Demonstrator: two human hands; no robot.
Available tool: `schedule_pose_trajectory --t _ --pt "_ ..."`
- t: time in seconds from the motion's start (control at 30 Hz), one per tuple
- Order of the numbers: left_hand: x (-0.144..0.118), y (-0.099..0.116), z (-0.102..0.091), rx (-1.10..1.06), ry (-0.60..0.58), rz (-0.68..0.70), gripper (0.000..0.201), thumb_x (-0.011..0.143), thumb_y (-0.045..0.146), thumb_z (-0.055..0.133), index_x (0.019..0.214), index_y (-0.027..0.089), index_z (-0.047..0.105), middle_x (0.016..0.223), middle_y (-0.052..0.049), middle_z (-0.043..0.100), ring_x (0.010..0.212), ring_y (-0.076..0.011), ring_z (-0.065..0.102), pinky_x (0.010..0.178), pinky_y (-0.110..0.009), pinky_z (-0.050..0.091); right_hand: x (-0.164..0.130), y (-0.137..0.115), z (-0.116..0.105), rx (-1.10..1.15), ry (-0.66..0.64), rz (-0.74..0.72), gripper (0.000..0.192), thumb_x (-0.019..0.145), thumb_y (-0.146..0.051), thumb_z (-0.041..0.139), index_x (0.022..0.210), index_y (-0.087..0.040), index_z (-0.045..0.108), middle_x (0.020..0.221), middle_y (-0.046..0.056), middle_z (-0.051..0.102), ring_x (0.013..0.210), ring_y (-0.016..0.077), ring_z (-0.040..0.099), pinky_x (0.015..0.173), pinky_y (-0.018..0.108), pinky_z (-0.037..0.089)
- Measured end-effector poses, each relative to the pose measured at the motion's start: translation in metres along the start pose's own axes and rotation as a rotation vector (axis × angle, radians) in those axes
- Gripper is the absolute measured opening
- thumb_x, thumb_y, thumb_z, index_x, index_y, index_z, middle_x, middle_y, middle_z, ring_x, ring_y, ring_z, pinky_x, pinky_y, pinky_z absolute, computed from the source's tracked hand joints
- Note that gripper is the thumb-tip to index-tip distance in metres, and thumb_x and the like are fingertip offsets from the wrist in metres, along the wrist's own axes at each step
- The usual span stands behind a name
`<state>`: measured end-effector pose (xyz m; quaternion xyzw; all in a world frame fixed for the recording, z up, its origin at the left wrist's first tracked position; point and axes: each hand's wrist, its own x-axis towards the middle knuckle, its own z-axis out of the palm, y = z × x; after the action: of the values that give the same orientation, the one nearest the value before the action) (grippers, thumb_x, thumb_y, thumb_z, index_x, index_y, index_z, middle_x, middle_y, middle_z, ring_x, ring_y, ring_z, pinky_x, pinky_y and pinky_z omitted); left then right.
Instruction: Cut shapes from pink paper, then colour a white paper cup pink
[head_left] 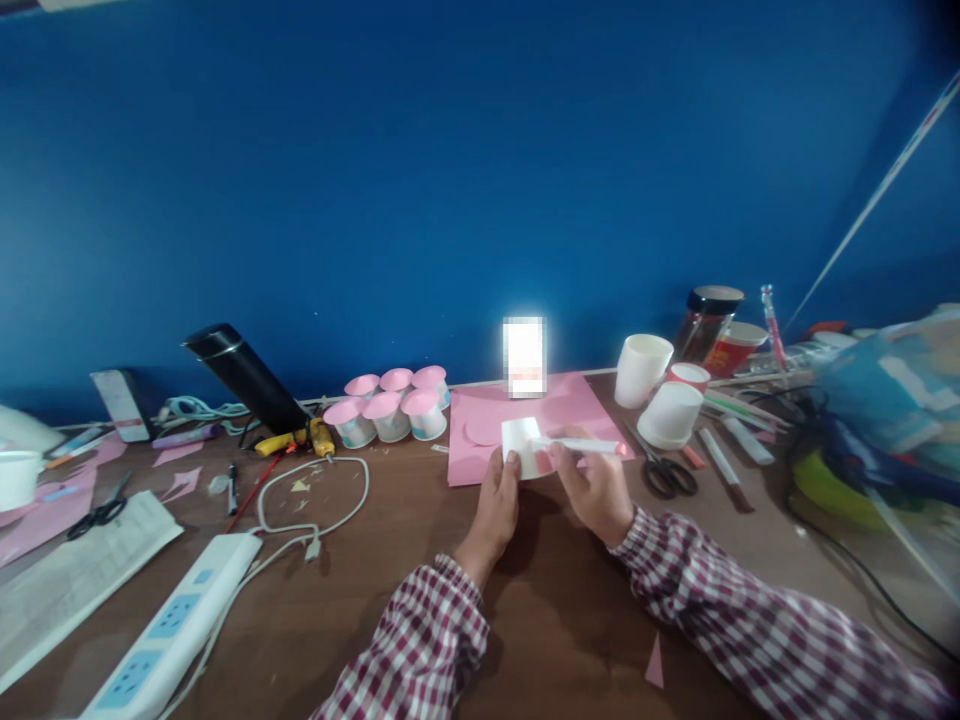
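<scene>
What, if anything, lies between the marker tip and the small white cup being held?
Nothing visible does. The left hand holds the white cup over the pink paper, and the right hand holds the marker right against it.

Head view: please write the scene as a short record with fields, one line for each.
left hand: holds a white paper cup, fingers on its side
right hand: holds a white marker against the cup
under the cup: pink paper sheet
left of sheet: six pink-topped cups
right of hands: black scissors
surface: brown table
</scene>
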<state>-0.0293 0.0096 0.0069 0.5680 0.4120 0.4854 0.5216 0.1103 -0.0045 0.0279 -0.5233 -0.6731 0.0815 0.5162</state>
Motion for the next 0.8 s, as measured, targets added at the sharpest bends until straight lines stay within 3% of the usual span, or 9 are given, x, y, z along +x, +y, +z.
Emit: schedule_pose_trajectory --t 0.8 --pt "0.0002 0.0034 0.0014 0.013 -0.012 0.092 0.04 0.09 0.044 0.036 0.112 0.016 0.054 0.118 -0.01 0.058 0.106 -0.0209 0.053 0.094 -0.033 0.038 -0.0011 -0.0041 0.0008 0.039 0.023 0.002 0.021 0.09 -0.029 0.047 0.093 -0.017 0.064 0.087 0.006 0.07 0.068 0.0159 0.063 0.063 0.026 0.051"
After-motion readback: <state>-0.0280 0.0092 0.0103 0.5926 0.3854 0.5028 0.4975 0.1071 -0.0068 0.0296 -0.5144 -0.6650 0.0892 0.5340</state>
